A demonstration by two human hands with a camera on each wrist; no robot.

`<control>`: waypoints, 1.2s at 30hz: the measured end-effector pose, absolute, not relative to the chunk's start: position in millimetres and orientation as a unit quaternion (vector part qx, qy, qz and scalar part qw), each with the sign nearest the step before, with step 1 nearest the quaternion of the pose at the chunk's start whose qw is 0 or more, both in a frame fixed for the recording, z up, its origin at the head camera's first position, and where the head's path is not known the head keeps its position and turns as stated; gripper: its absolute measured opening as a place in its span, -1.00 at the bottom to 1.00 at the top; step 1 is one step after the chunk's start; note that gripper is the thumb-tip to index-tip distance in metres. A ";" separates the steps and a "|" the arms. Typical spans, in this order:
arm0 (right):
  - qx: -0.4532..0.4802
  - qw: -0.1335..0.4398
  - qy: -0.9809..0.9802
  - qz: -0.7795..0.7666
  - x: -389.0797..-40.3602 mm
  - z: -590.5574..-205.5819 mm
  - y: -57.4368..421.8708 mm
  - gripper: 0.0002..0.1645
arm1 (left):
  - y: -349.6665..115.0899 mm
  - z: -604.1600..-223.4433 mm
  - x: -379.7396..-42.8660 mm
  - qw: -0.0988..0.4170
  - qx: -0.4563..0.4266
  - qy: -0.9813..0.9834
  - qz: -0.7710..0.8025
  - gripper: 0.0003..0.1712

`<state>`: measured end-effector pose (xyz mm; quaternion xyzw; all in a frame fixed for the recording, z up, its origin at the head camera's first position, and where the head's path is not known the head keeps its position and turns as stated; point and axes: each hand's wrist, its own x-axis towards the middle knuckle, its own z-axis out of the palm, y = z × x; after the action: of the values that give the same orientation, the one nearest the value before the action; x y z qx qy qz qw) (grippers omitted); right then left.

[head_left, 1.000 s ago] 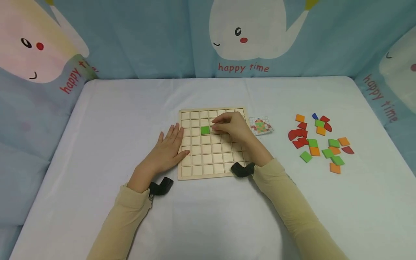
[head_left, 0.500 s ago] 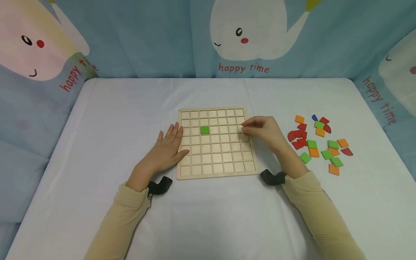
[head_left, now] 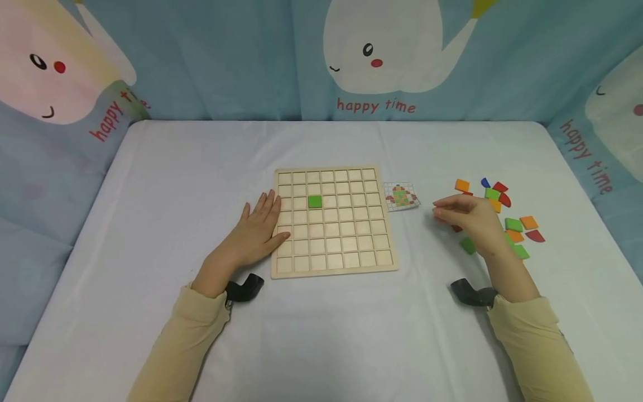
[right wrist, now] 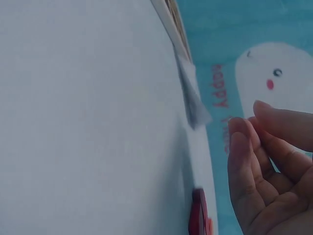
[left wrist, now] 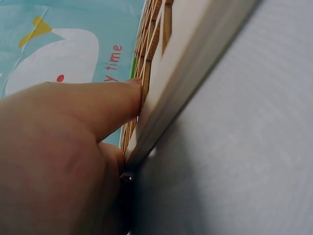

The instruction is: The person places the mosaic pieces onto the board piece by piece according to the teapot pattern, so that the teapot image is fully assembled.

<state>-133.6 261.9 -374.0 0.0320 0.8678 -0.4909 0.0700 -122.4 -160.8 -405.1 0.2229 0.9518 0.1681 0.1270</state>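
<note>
A wooden grid board (head_left: 332,245) lies on the table with one green square tile (head_left: 315,201) in a cell of its upper left part. My left hand (head_left: 249,237) rests flat along the board's left edge, fingers spread and thumb lying over its rim; the left wrist view shows that thumb (left wrist: 112,105) on the edge. Above the left side of the loose pieces hovers my right hand (head_left: 474,220), hiding some of them. Its fingers are loosely bent, and nothing shows between thumb and fingertips in the right wrist view (right wrist: 274,156).
A small pattern card (head_left: 401,196) lies against the board's right side, one edge lifted. Loose orange (head_left: 528,222), green (head_left: 514,224), red (head_left: 534,236) and blue (head_left: 485,182) pieces are scattered at the right. A printed curtain (head_left: 241,61) stands behind the table.
My right hand has moved rightward from beside the green tile, across the board, to the loose pieces. The card shows again after being covered. The left hand has stayed in place.
</note>
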 end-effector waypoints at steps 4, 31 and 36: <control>0.045 0.063 0.860 -0.504 -130.8 -374.0 278.0 -0.59 | -160.0 -405.0 -122.8 0.128 0.223 0.952 0.167 -0.11; 0.158 0.091 0.903 -0.388 -127.7 -378.0 342.1 -0.31 | -162.0 -408.3 -126.3 0.132 0.227 0.951 0.166 -0.11; 0.166 0.110 0.906 -0.374 -128.1 -379.7 348.0 -0.28 | -162.2 -409.4 -126.0 0.131 0.227 0.950 0.168 -0.11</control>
<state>-128.1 348.0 -379.7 0.1656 0.9058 -0.3742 0.1095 -126.0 -162.2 -409.4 0.2267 0.9503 0.1683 0.1312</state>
